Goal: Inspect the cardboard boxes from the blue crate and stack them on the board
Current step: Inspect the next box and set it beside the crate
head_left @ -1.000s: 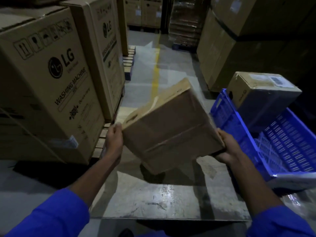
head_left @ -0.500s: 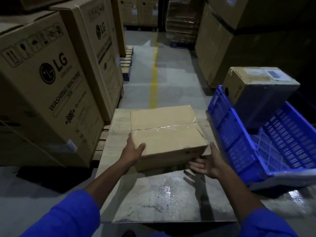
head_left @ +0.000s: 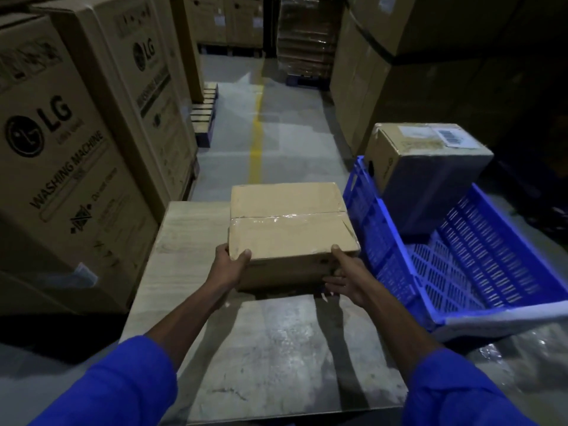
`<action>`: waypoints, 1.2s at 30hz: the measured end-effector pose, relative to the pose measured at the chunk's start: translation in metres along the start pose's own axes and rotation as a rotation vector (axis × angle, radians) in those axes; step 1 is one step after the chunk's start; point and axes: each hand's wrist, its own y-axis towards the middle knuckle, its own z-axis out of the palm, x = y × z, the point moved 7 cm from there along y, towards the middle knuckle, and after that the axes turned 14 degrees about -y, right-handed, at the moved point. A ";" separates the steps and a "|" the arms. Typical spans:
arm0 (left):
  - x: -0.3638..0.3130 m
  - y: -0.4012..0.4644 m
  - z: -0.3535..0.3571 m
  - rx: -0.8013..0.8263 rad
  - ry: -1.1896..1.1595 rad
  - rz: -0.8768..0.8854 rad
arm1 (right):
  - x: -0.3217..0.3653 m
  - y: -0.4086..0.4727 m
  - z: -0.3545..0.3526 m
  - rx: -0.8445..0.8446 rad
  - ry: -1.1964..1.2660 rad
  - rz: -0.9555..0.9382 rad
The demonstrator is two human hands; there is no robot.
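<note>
While the flat cardboard box [head_left: 290,222] sits level over the far part of the board [head_left: 190,238], both hands are at its near corners, so this looks like the setting-down step. Far left, big washing machine cartons [head_left: 61,155] stand close to the board's left edge, so there's no room to swing that way. Left hand [head_left: 229,267] next: thumb curled over the top edge at the near-left corner, fingers out of sight below, a real grip. On to the box itself, taped seam running across the top, its far half over bare board; whether its base is fully down I can't tell, since shadow hides the near underside. Right hand [head_left: 345,279] is looser, fingers spread against the near-right corner and front face, steadying, not clamping.

To finish well, I'd say lower it flat, slide the left fingers out before the weight settles, then square the edges with the board so later boxes stack true. Further right, the blue crate [head_left: 461,272] lies tilted just beside the board, and a second cardboard box [head_left: 430,167] stands at its far end, likely next up.
</note>
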 end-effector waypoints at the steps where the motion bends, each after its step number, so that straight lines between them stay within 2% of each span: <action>1: 0.000 0.001 0.006 -0.005 -0.002 0.018 | 0.003 0.004 -0.004 -0.005 -0.008 -0.003; 15: -0.019 0.039 0.046 0.082 0.119 0.162 | 0.028 0.058 -0.021 -0.097 -0.050 0.007; 24: -0.028 0.063 0.057 0.173 0.177 0.177 | 0.033 0.083 -0.017 -0.214 -0.009 0.030; 36: -0.037 0.070 0.065 0.174 0.041 0.159 | 0.039 0.090 -0.019 -0.273 0.046 0.046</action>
